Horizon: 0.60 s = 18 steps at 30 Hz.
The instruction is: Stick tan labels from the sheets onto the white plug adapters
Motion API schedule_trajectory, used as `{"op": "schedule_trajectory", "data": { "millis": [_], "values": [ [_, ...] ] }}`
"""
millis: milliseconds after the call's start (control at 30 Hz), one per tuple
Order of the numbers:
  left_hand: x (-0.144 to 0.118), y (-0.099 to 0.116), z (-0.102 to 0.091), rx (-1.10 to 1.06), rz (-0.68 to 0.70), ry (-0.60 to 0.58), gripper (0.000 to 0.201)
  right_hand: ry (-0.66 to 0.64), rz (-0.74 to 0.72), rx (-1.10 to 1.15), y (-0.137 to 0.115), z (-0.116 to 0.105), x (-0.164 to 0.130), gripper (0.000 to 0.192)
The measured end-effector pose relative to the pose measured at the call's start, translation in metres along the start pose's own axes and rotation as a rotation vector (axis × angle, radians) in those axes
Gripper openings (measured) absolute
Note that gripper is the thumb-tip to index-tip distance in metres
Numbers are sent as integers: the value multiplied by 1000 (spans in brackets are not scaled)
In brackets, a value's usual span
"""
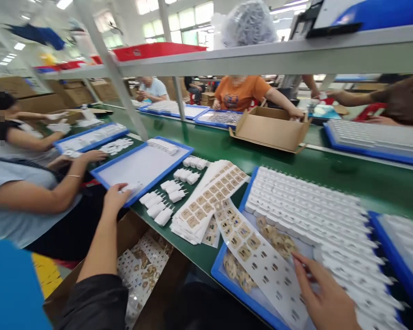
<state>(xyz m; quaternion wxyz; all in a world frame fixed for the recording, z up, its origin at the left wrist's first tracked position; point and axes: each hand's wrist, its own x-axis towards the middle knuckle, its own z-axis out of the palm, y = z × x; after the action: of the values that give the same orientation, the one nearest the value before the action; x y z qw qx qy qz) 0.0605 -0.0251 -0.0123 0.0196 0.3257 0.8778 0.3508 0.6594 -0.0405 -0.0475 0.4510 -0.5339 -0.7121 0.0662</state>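
My left hand [116, 199] is at the near rim of a blue-edged tray [137, 165], fingers slightly apart, with nothing visible in them. A row of white plug chargers [162, 146] lies at that tray's far end. My right hand [325, 291] has thumb and forefinger pinched together over the right-hand blue tray [223, 268]; what they hold, if anything, cannot be made out. Beside those fingertips are a label strip [258, 256], partly stripped of its tan labels, and a clump of tan rings [278, 240]. Rows of white chargers [306, 206] fill much of this tray.
Between the trays lie loose chargers [163, 215] and a fanned stack of label sheets [206, 197]. Below the bench edge is a carton [142, 270] of used backing sheets. A co-worker's arm [62, 183] is at left; an open cardboard box [268, 130] stands across the green bench.
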Motion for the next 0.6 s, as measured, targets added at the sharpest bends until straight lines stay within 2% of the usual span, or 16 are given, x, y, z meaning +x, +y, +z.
{"op": "schedule_trajectory", "data": {
  "millis": [133, 233, 333, 400, 467, 533, 600],
  "values": [
    [-17, 14, 8, 65, 95, 51, 34, -18, 58, -148, -12, -2, 1, 28],
    [-49, 46, 25, -7, 273, -3, 32, -88, 64, -150, -15, 0, 0, 25],
    [-105, 96, 46, -134, 526, -269, 31, -189, -10, -111, -22, 5, 1, 22],
    [-146, 133, 59, -251, 806, -520, 32, -247, -43, -81, -28, 8, 2, 20],
    [-182, 169, 69, -299, 1029, -739, 31, -285, -54, -56, -32, 8, 3, 19],
    [-206, 200, 78, -268, 1189, -912, 34, -288, -44, -35, -35, 7, 4, 19],
    [-216, 225, 86, -204, 1275, -1044, 33, -275, -20, -21, -36, 3, 3, 20]
  ]
}}
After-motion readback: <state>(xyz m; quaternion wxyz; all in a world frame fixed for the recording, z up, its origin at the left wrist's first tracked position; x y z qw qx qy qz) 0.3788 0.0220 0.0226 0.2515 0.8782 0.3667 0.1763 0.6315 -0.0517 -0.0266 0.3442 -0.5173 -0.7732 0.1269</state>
